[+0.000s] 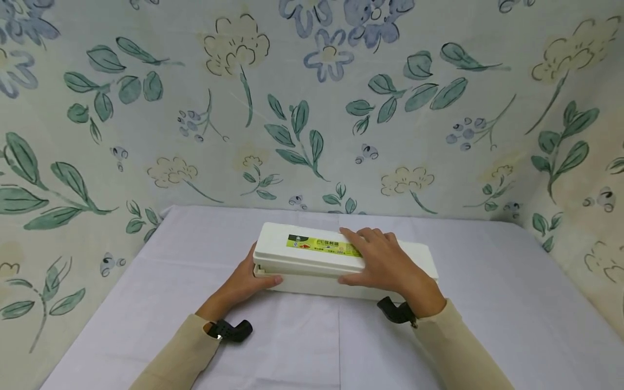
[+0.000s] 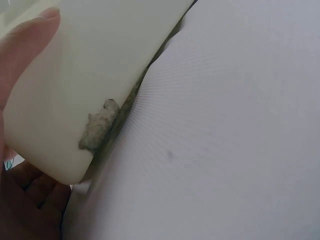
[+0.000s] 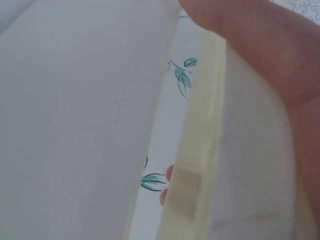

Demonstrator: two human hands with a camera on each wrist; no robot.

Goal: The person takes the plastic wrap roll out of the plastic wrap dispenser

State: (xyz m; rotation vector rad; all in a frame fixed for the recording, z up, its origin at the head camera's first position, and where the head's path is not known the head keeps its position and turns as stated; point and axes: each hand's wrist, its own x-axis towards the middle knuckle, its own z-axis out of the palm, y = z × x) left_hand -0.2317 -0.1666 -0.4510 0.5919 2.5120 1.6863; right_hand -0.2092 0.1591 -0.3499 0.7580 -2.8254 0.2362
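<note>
A long white cling film box (image 1: 312, 284) with a yellow-green label lies crosswise in front of me in the head view. Its lid (image 1: 278, 254) sits slightly raised at the left, with a narrow gap over the front wall. My left hand (image 1: 248, 281) grips the left end, thumb on the front wall; the left wrist view shows the thumb (image 2: 30, 47) and fingers curled behind the end. My right hand (image 1: 387, 265) grips the lid right of centre, fingers over the top and thumb at the front edge. In the right wrist view, fingertips (image 3: 169, 174) show past the lid's far edge.
A white cloth (image 1: 292, 346) covers the table under the box. Behind and at both sides hangs a floral curtain (image 1: 312, 146). A greyish rough patch (image 2: 99, 127) marks the lower edge of the box near its left corner.
</note>
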